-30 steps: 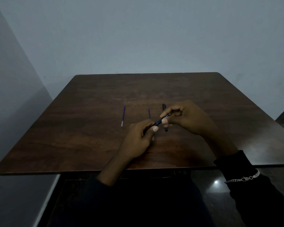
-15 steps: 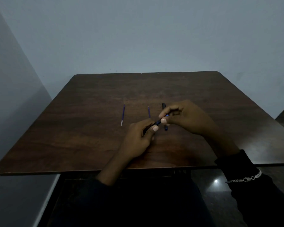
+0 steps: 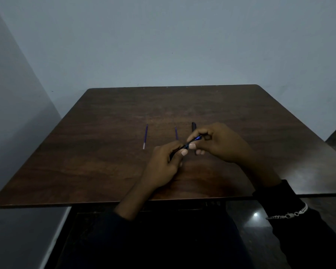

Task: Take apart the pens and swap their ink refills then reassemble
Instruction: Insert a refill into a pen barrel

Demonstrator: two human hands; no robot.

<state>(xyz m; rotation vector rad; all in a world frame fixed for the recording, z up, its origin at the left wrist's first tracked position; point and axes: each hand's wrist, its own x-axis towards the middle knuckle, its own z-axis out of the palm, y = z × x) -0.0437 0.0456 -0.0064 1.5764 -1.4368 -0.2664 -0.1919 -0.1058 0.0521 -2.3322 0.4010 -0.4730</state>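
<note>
1. Almost nothing has moved: the left hand (image 3: 163, 166) and right hand (image 3: 221, 142) still pinch opposite ends of the slim blue pen (image 3: 191, 142) just above the dark brown wooden table (image 3: 105, 152).
2. Beyond the hands lie a thin purple refill (image 3: 145, 136), a second refill (image 3: 176, 133) and a black pen barrel (image 3: 193, 126); the fingers partly hide the last two.

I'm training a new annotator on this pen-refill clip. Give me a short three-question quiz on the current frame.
1. True or false: the blue pen lies flat on the table.
2. What holds the blue pen? A) left hand only B) right hand only C) both hands
3. Fill in: the black pen part lies on the table just beyond the ____ hand.
Key: 1 false; 2 C; 3 right.
</note>
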